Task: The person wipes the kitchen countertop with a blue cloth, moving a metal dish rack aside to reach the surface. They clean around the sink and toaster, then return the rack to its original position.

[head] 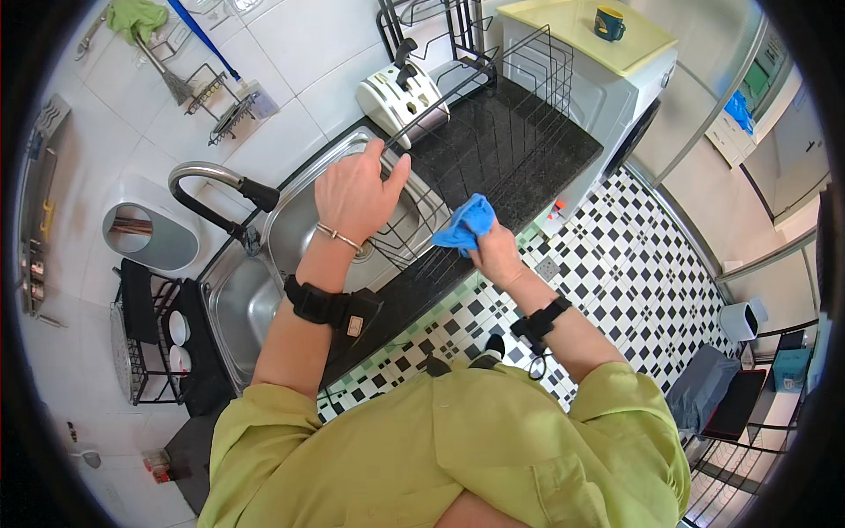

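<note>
A black wire dish rack [560, 74] is tilted over the sink and the black countertop. My left hand [356, 191] grips its long upper rail near the wall-side corner. A blue cloth [466, 221] is bunched in my right hand [500, 254], against the wires on the near side of the rack. Below my left hand lies the larger steel sink basin [297, 231], seen partly through the wires. The cloth hides the fingertips of my right hand.
A black-and-steel faucet [218, 173] arches over the sink's left side. Behind the rack stands a white knife block [389, 99] with black-handled tools. A washing machine [568, 66] at the right carries a dark mug [609, 24]. A smaller rack [158, 376] holds white bowls.
</note>
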### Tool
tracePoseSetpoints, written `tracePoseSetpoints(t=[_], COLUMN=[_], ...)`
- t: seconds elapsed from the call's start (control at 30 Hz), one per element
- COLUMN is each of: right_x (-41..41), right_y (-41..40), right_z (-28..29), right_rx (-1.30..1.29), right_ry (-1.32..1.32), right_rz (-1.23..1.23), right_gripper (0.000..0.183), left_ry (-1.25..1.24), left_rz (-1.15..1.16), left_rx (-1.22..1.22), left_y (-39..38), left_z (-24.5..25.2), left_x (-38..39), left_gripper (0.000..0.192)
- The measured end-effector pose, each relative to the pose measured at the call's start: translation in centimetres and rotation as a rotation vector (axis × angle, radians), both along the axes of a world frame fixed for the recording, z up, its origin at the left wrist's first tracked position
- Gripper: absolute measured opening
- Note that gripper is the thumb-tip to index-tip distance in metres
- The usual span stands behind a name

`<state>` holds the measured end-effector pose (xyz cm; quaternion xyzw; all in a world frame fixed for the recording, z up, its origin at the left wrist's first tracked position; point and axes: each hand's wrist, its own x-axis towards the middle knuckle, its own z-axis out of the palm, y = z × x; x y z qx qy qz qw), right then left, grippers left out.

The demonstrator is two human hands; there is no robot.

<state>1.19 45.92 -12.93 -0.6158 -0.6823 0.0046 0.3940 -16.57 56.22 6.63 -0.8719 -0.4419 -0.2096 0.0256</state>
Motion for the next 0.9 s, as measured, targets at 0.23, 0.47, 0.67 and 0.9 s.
tracePoseSetpoints(t=[0.23, 0.47, 0.67, 0.9], right_x=[0.9, -5.7, -2.9, 3.7], right_y=[-1.2, 1.0, 0.0, -3.6], right_z=[3.3, 9.3, 3.6, -4.7], right_rx=[0.181, 0.23, 0.215, -0.333], right_ry=[0.144, 0.093, 0.044, -0.003], right_rz=[-0.012, 0.152, 0.189, -0.099], right_gripper=[0.036, 0.039, 0.04, 0.035], left_ry=[-0.026, -0.032, 0.044, 0.046], left_rz=[0.023, 0.055, 0.028, 0.052], left_rx=[0.029, 0.013, 0.004, 0.007], left_y=[0.4, 0.7, 0.3, 0.9], left_z=[-0.6, -0.7, 0.0, -0.2], left_x=[0.2, 0.1, 0.4, 0.4], left_gripper=[0.033, 0.024, 0.024, 0.024])
